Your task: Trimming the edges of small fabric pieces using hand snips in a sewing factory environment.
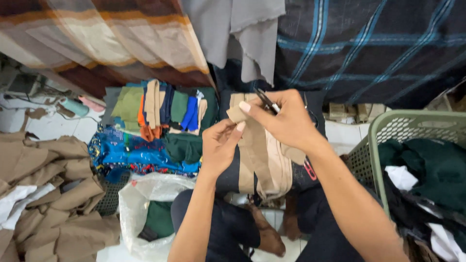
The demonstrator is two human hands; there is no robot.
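My left hand (219,144) and my right hand (285,119) meet in the middle of the view and both pinch the top end of a tan fabric strip (252,145). The strip hangs down over more tan pieces across my dark-clothed lap. My right hand also grips small dark scissors (266,101), whose blades stick out up and to the left above the fingers.
A green plastic basket (376,145) of dark, green and white cloth stands at the right. Folded coloured fabric pieces (155,109) lie ahead. Tan cloth is heaped (48,194) at the left, and a white plastic bag (141,204) sits beside my knee. Striped and plaid cloths hang behind.
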